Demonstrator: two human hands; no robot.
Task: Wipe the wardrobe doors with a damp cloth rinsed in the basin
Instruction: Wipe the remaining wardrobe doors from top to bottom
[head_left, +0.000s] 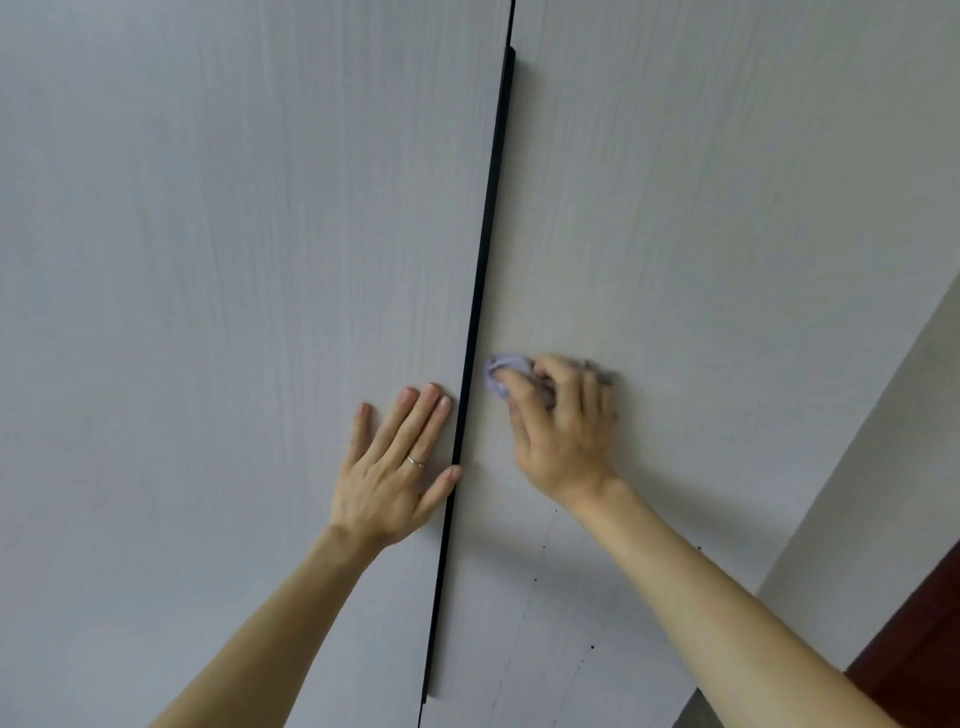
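From the head view, I am looking up along two pale grey wood-grain doors. My left hand (395, 467) lies flat on the left wardrobe door (234, 260), its fingers (426, 415) straight and slightly spread, holding nothing. The fingertips point up the door, and my thumb touches the long black handle strip (483, 291) that runs along the seam between the two doors. A thin ring (415, 461) sits on one finger of that hand.

My right hand (561, 431) is on the right wardrobe door (701, 234), just across the black strip from my left hand and a little higher. Its fingers (566, 384) are curled around a bunched lilac cloth (506, 374) and press it against the door face. The cloth pokes out from under my fingertips on the side toward the strip, close to it but not touching it; a small bit also shows at the far side of my hand. The right hand and the cloth are a little blurred.

Lower on the right door, a few small dark specks (592, 647) dot the surface. Past that door's right edge is a plain light wall (883, 441), and a dark red-brown surface (914, 649) shows in the bottom right corner; I cannot tell what it is.
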